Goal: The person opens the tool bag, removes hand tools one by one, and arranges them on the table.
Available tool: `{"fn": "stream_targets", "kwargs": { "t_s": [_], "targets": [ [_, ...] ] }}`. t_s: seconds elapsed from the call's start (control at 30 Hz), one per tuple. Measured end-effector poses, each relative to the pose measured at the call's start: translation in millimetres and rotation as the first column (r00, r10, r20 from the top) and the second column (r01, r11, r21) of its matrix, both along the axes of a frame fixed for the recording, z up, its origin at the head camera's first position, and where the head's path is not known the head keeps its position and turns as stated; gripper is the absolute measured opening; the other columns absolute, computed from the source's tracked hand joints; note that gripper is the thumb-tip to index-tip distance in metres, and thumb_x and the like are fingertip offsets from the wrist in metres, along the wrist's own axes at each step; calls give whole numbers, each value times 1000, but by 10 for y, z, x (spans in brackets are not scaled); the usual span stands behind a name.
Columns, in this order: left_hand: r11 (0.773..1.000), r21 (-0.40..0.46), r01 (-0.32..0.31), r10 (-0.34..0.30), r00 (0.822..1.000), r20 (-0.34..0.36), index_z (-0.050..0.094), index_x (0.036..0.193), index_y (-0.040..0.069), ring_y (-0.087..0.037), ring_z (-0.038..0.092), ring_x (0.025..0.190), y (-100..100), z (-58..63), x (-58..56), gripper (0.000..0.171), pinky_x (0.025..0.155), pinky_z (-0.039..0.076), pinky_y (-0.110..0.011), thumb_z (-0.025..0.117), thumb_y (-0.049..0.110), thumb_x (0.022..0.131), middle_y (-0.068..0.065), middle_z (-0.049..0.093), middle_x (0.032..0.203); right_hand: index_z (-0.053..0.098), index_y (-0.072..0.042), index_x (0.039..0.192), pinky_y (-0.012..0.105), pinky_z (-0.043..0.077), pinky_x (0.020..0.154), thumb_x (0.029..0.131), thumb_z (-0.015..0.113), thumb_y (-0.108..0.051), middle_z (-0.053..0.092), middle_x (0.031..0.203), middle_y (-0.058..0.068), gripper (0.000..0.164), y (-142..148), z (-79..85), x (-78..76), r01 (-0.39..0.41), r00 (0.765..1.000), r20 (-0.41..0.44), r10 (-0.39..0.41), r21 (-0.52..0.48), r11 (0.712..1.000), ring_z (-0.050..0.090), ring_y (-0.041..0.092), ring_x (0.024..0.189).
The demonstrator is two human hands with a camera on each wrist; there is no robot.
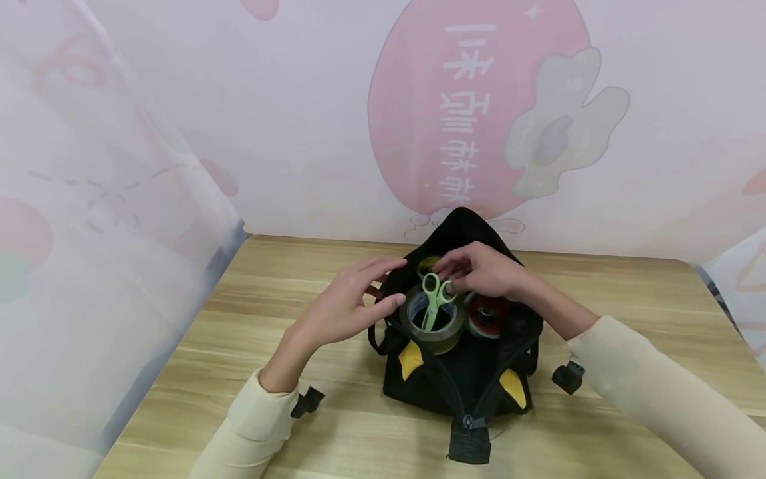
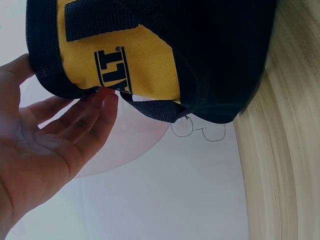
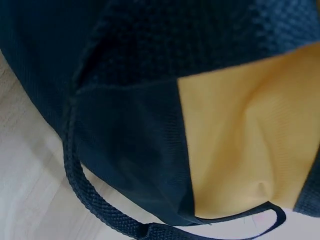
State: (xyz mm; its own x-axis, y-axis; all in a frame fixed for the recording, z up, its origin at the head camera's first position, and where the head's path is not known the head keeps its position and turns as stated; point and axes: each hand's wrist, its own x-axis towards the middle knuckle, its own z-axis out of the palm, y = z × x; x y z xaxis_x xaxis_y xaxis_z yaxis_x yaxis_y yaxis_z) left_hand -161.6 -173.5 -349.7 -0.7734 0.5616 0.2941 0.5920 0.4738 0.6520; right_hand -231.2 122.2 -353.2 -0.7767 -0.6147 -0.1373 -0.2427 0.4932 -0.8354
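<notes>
A black and yellow tool bag (image 1: 419,392) stands unzipped on the table. Inside sit a brown tape roll (image 1: 443,342) and a smaller red-centred roll (image 1: 487,313). Green-handled scissors (image 1: 431,313) stand tilted, blades down in the brown roll's core. My right hand (image 1: 487,269) reaches over the bag's right side and pinches the scissors' right loop; its fingers partly cover the loop. My left hand (image 1: 350,303) lies along the bag's left rim, fingers extended, fingertips at the yellow side panel (image 2: 145,65) in the left wrist view. Only the bag's side (image 3: 240,145) fills the right wrist view.
A yellowish round thing (image 1: 427,265) lies deeper in the bag, behind the scissors. The bag's zipper pull (image 1: 469,422) is at its near end. A printed cloth wall (image 1: 311,133) rises behind the wooden table (image 1: 251,299).
</notes>
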Motion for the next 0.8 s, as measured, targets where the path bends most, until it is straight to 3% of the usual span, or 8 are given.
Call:
{"fn": "stream_targets", "kwargs": {
  "t_s": [0.2, 0.5, 0.67, 0.8],
  "targets": [
    [1000, -5, 3, -3, 1000, 13, 56, 156, 9, -27, 75, 115, 13, 4, -7, 56, 92, 67, -38, 70, 26, 104, -11, 61, 154, 68, 0, 138, 25, 62, 87, 99, 70, -2, 75, 124, 18, 40, 141, 169, 81, 46, 999, 12, -45, -39, 998, 73, 28, 111],
    [1000, -8, 0, 0, 1000, 1, 56, 156, 8, -28, 71, 123, 3, -4, -30, 56, 95, 66, -38, 70, 26, 104, -11, 61, 153, 67, -1, 141, 28, 66, 88, 100, 74, -5, 73, 125, 18, 42, 384, 487, 294, 102, 995, -7, -104, -155, 983, 74, 17, 106],
    [1000, -12, -5, 5, 1000, 7, 56, 156, 10, -28, 70, 123, -10, -25, -47, 57, 94, 66, -37, 71, 26, 104, -10, 61, 153, 65, 0, 144, 27, 65, 89, 99, 76, -6, 71, 125, 5, 47, 570, 590, 404, 164, 985, -8, -170, -225, 960, 73, 15, 109],
    [1000, -9, -4, 4, 1000, 6, 56, 156, 9, -29, 71, 123, -18, -27, -52, 57, 95, 66, -37, 71, 25, 104, -11, 62, 153, 65, -2, 144, 26, 65, 89, 99, 76, -7, 72, 123, -3, 47, 737, 576, 451, 220, 972, -14, -233, -278, 935, 73, 12, 111]
  ]
}}
